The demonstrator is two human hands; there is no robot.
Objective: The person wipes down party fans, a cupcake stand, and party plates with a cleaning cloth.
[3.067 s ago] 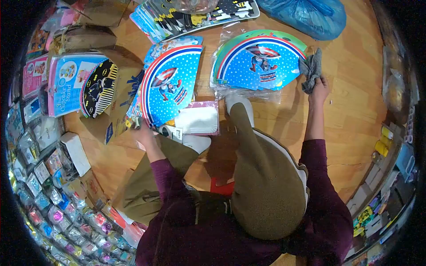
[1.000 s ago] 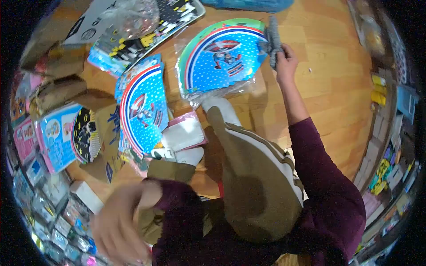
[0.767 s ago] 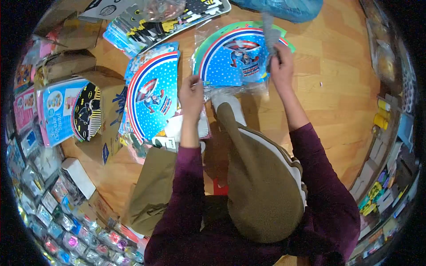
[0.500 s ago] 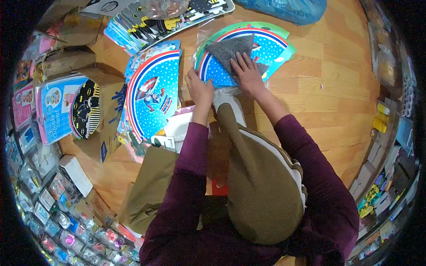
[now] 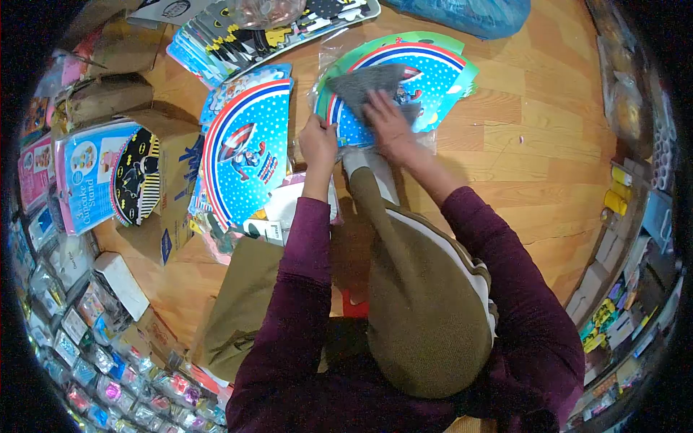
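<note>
Grey cloth (image 5: 367, 85) under right hand (image 5: 391, 131); left hand (image 5: 318, 146) at card (image 5: 439, 71) edge.

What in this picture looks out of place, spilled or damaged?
A small pale scrap lies alone on the wooden floor, right of the Captain America sheets under the grey cloth. It looks like stray litter, but is too small to identify. No spill shows.

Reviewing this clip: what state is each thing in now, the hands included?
Gray cloth: spread, slightly rumpled, over part of the right card stack.
Right hand: open, palm down on the cloth.
Left hand: closed on the right card stack's edge.
Right card stack: fanned, partly covered.
Left card stack: slightly fanned, printed side up.
Blue plastic bag: creased, bulging; opening not visible.
</note>
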